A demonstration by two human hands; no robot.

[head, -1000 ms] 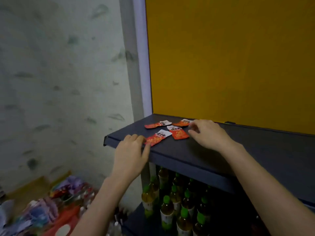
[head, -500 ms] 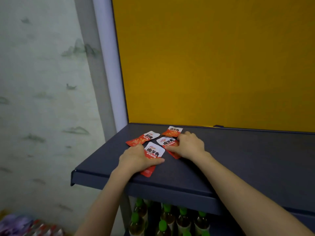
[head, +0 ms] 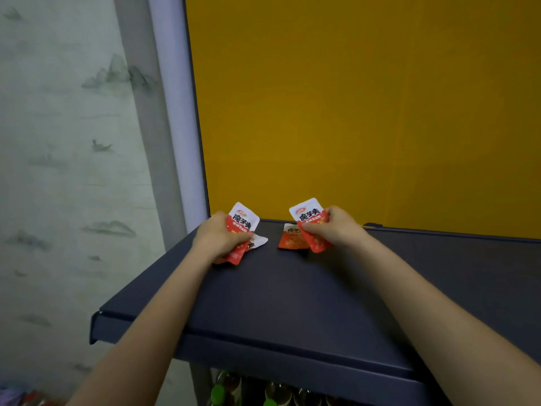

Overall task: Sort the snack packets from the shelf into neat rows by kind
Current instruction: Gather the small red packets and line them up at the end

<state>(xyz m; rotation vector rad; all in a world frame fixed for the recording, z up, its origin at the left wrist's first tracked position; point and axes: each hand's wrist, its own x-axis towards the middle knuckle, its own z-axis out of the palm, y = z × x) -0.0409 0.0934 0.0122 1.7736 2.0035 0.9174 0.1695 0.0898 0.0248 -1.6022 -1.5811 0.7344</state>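
The left hand grips a red-and-white packet by its lower half, its white end tilted up toward 1 o'clock, and the right hand pinches a second packet with its white end toward 11 o'clock, both held just above the far part of the shelf. A third packet lies flat at the left hand's 3 o'clock, partly under the held one. A fourth packet lies at the right hand's 9 o'clock, and bottles stand below the shelf at 6 o'clock.
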